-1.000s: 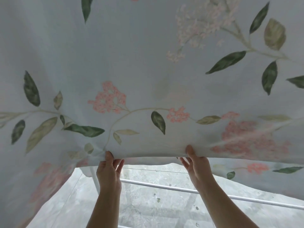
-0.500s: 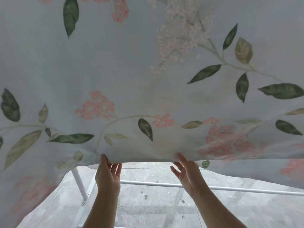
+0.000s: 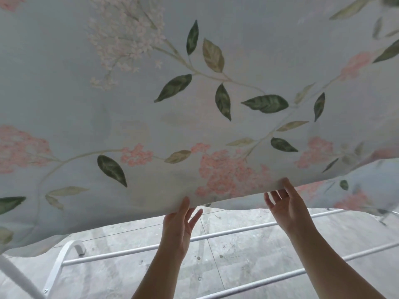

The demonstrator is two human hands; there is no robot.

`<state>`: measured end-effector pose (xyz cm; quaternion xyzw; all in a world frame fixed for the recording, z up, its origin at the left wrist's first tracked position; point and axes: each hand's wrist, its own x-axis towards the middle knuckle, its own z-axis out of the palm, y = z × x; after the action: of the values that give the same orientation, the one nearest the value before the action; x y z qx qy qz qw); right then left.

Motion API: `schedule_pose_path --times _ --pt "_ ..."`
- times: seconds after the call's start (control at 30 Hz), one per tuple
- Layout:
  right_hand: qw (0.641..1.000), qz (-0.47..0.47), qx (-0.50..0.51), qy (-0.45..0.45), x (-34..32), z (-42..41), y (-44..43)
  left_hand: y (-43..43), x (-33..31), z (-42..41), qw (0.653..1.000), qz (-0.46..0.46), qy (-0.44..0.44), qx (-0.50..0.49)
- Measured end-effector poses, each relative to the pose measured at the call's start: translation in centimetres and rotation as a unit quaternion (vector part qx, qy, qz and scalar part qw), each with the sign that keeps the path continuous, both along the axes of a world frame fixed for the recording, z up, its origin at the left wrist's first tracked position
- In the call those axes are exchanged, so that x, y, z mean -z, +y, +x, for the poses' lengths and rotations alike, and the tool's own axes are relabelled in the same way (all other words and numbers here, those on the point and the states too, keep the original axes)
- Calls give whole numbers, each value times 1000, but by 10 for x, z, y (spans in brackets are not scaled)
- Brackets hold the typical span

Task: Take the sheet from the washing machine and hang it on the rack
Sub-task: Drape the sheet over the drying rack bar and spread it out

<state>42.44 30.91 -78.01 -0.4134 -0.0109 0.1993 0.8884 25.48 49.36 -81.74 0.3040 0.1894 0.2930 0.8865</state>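
A pale blue sheet [image 3: 194,117] printed with green leaves and pink flowers is spread out in front of me and fills most of the head view. My left hand [image 3: 178,225] holds its lower edge, thumb on the near face and fingers behind the cloth. My right hand [image 3: 288,207] holds the same edge a little to the right and higher, in the same way. The white rack [image 3: 216,236] lies below the hands, its thin bars running left to right. The sheet's edge hangs above the bars and hides the rack's far side.
A curved white frame tube of the rack [image 3: 58,262] rises at the lower left. Under the bars lies a grey marbled tile floor [image 3: 237,255]. The sheet blocks everything ahead and above.
Both hands have moved right along the sheet's lower edge and risen slightly. The printed pattern has slid left and down, and more of the rack's bars show beneath.
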Motion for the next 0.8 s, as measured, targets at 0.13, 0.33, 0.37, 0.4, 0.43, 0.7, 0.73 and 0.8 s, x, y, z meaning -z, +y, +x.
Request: schedule_pose_path --times 0.13,0.33,0.37,0.4,0.43,0.7,0.73,0.8 --pt "999 -27 13 -20 9 6 -14 -11 2 12 996 54 67 1" --pt "988 -134 29 -74 20 -2 -16 -4 13 10 975 147 149 -78" --pt "984 -153 35 -80 24 -6 -14 -2 17 9 972 150 160 -89" --pt "982 -167 35 -85 27 -12 -12 0 19 7 969 148 170 -98" --pt "980 -177 30 -89 27 -18 -9 2 21 5 968 144 178 -106" --pt "973 -215 52 -68 44 -21 -10 -1 34 7 958 128 224 -128" --pt "972 -221 53 -62 47 -21 -9 -4 35 7 957 121 230 -131" --pt "973 -218 47 -55 46 -21 -8 -6 34 8 957 102 233 -138"
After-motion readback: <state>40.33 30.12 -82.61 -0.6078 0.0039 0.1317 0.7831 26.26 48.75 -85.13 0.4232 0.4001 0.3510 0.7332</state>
